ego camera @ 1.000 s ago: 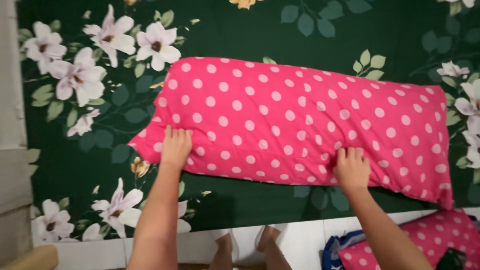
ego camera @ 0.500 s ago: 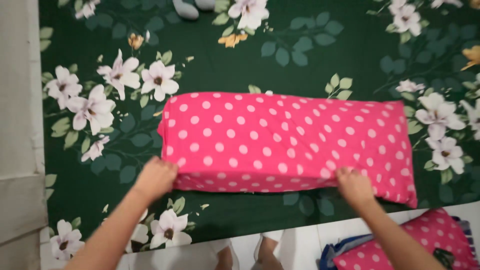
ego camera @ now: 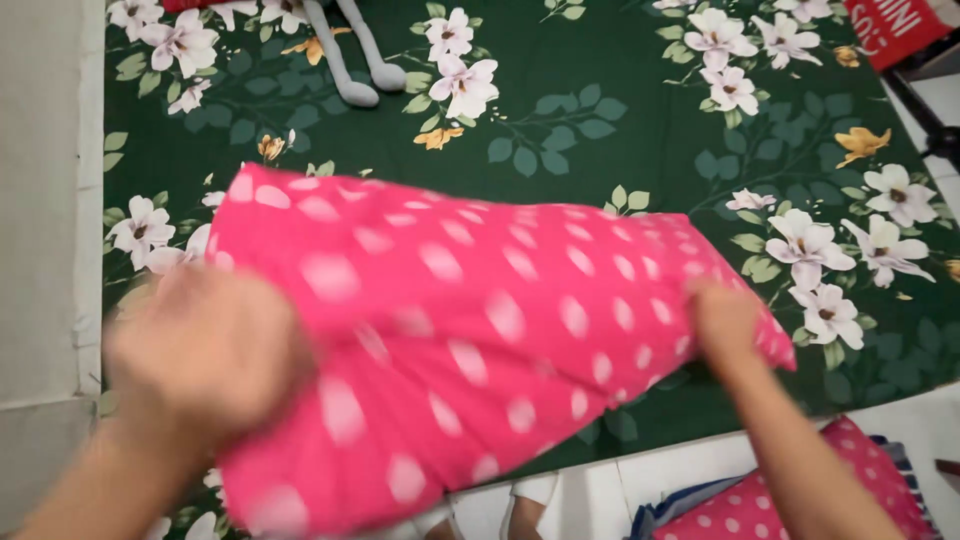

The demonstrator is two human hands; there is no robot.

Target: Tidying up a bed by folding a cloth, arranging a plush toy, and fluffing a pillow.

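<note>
I am lifting the pink pillow (ego camera: 480,330) with white dots up off the green flowery bed sheet (ego camera: 600,130). It sits in the middle of my view, with its near end tipped up toward me at about 7 o'clock. My left hand (ego camera: 205,350) is very blurry, so I cannot tell how it grips, though it is pressed on the pillow's left end. My right hand (ego camera: 725,325) is closed tight on the right end at about 3 o'clock. To do this well, I think both ends should be held firmly and kept level, so the pillow does not sag or slip. A second dotted pillow (ego camera: 800,495) lies on the floor at 5 o'clock, apart from mine.
</note>
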